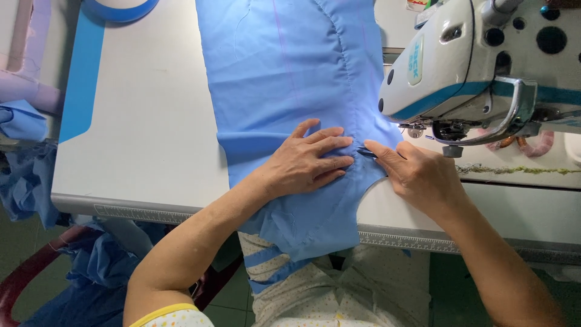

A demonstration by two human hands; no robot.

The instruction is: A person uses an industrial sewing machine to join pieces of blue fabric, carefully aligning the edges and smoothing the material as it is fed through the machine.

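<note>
Fabric of light blue woven cloth (284, 79) runs down the middle of the frame, from the top edge across the white worktop (145, 133) and over its near edge, where its end hangs against the person's pale dotted garment (339, 297). The left hand (305, 165) lies flat on the cloth at the centre of the frame, fingers (330, 145) spread narrowly and pressing down, gripping nothing. The right hand (417, 172) rests just right of it, its forefinger and thumb drawn close together, pinching a small fold at the cloth's edge (366, 151); the fingertips of both hands nearly meet there. A white sewing machine with a blue-green stripe (478, 66) fills the upper right of the frame, its presser foot and needle area (448, 130) just beside the right hand. A measuring scale (411, 242) is printed along the worktop's front edge. More blue cloth pieces (24, 175) pile at the left of the frame, and a blue tape roll (121, 9) sits at the upper left.
</note>
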